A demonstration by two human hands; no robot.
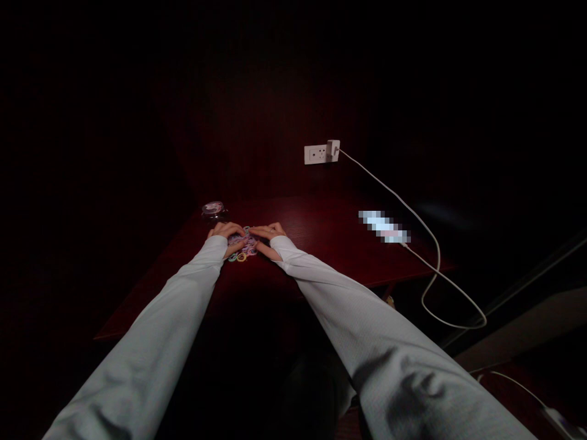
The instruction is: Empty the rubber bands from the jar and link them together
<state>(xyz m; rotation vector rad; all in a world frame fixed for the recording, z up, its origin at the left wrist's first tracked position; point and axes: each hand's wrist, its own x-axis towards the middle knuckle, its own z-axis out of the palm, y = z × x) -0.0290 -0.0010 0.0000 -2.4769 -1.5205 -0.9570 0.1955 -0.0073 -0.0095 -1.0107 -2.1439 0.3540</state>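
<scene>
While pinkish inside, container (213,210) near rings (249,247).

Table (321,253): dark red, faint grain. Rings (250,250), nearer its left edge than right: mixed pink, purple, yellow, pale green. Container (213,209) at back-left corner: clear, pinkish contents. Sleeves (181,293): pale grey. Socket plate (313,156), charger (333,146), cable (398,194): all white.

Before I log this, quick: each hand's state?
Left hand: open, curved beside the pile of rings.
Right hand: open, at the pile's other side.
</scene>
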